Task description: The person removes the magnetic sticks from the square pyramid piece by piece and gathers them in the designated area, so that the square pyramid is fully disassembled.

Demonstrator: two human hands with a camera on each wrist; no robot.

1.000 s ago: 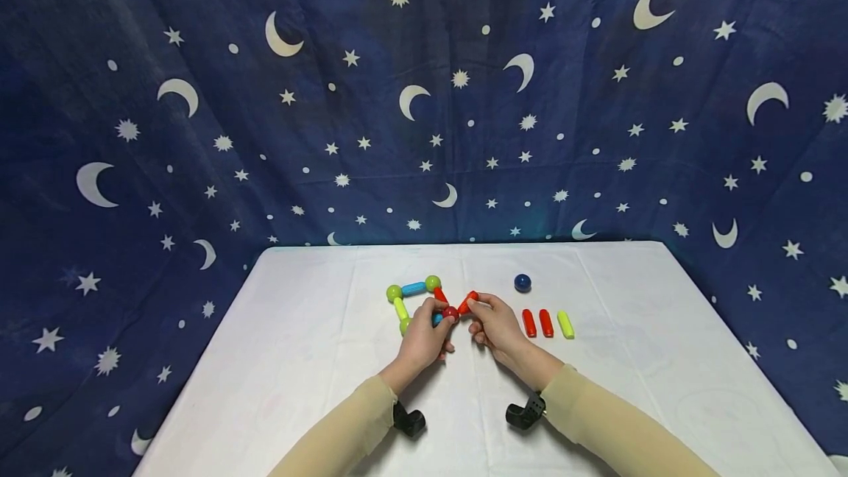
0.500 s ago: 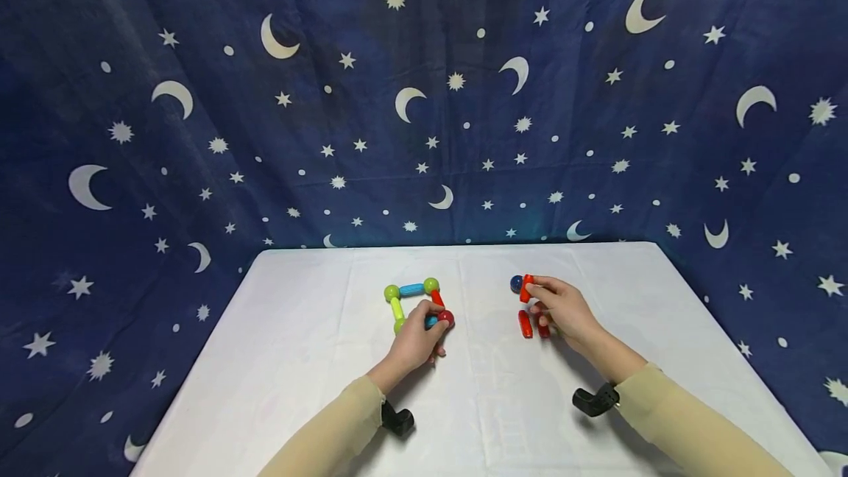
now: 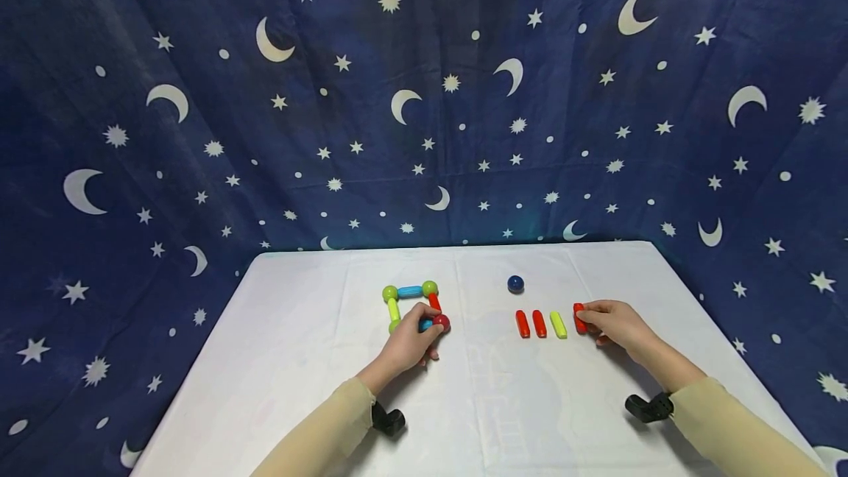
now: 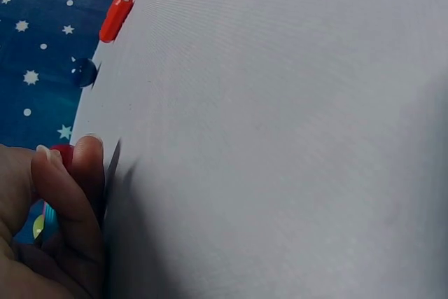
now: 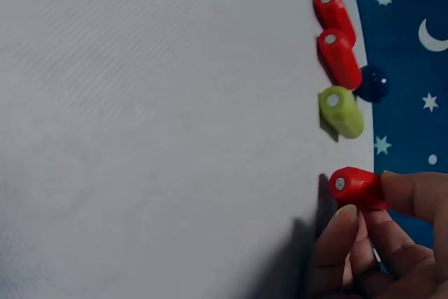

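My left hand (image 3: 404,341) grips the red ball (image 3: 442,323) at the near right corner of a four-sided frame of magnetic rods and balls. Green balls (image 3: 389,294) mark its other corners; the near left one is partly covered by the hand. Its sides are a blue rod (image 3: 410,291), a yellow-green rod (image 3: 394,309), a red rod (image 3: 434,302) and a second blue rod mostly behind my fingers. On the right, my right hand (image 3: 617,324) pinches a loose red magnetic rod (image 5: 358,187) between thumb and fingers, close over the cloth, with its metal end showing.
Two red rods (image 3: 523,324) and a yellow-green rod (image 3: 559,325) lie in a row left of my right hand. Behind them sits a dark blue ball (image 3: 515,285). A white cloth (image 3: 490,403) covers the table, and a starry blue curtain (image 3: 424,131) hangs beyond its far edge.
My right hand has carried the red rod away from the red ball, past the loose rods, to the right end of their row. My left hand keeps its grip on the red ball.
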